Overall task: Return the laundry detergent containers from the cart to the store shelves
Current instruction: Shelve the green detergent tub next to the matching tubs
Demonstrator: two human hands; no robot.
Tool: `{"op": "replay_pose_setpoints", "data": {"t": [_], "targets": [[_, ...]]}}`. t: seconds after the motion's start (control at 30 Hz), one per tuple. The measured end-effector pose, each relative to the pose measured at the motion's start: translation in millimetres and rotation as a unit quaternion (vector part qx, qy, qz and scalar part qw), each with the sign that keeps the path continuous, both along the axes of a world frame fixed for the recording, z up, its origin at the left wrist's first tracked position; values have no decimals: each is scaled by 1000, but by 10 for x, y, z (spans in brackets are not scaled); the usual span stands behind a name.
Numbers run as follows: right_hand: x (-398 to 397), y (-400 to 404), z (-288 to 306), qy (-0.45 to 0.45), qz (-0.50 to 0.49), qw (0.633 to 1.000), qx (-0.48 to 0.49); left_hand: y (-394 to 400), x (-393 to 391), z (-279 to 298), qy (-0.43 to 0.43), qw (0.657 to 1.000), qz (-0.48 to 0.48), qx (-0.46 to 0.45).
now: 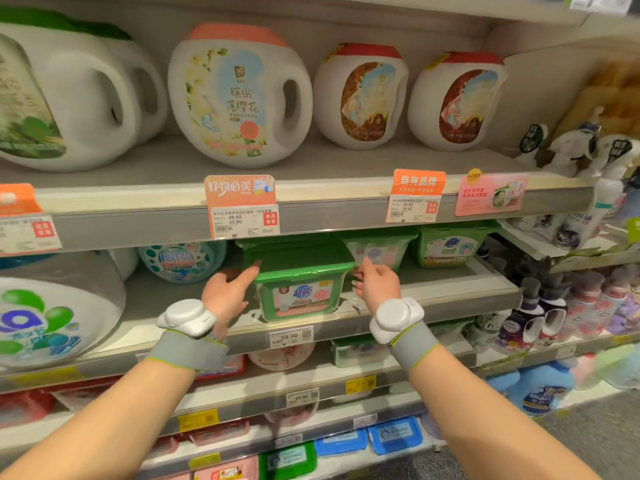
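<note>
A green detergent pod box (pixel 300 293) with a green lid and a pink label stands near the front edge of the middle shelf (pixel 166 306). My left hand (pixel 228 289) is at its left side, with straight fingers touching the lid's left edge. My right hand (pixel 377 282) is at its right side, fingers loosely bent and just at the lid's right edge. Neither hand wraps around the box. Two more green boxes of the same kind (pixel 446 247) stand further back to the right. The cart is out of view.
White detergent jugs (pixel 239 95) line the shelf above. A round tub (pixel 180 261) and a large white container (pixel 52 317) sit to the left on the middle shelf. Bottles (pixel 533 320) fill the adjoining shelves at right. Lower shelves hold more boxes.
</note>
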State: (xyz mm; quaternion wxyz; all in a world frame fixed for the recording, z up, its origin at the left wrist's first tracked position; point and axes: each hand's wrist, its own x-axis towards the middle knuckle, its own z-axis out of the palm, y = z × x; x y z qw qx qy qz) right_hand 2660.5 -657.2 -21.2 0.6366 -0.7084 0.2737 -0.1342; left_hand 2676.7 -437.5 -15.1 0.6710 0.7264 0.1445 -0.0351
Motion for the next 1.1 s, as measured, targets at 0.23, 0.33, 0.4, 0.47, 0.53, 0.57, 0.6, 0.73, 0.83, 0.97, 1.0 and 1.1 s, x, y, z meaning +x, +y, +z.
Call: {"op": "replay_pose_setpoints", "data": {"t": [0.23,0.33,0.4,0.47,0.53,0.57,0.6,0.73,0.83,0.97,1.0,1.1], "targets": [[-601,208,324,-38,62,993,-98,68,-536,240,-89,991,41,88],[-1033,306,482,-75,139,979,-130,58,-982,363,-149,979,20,141],[-1301,372,572,-103,182,967,-146,33,-1288,447,-187,969,5,162],[-1546,412,656,-120,215,956,-159,5,-1572,524,-211,960,-5,182],[-1792,433,734,-137,243,945,-170,-24,-1839,580,-229,953,-4,198],[-1909,440,764,-145,255,940,-174,-30,-1977,602,-236,950,0,203],[-2035,453,795,-150,269,935,-175,-33,-2126,624,-242,948,8,207],[-2425,616,853,-158,303,926,-161,94,-2669,675,-251,942,43,220],[-2650,849,897,-172,333,915,-147,334,-2996,706,-246,941,72,222],[-2920,1354,916,-187,384,893,-141,814,-3442,717,-240,937,123,224],[-2989,1541,899,-191,397,888,-135,967,-3585,718,-235,936,136,224],[-3231,2189,889,-197,449,863,-124,1545,-4014,674,-222,930,194,219]]}}
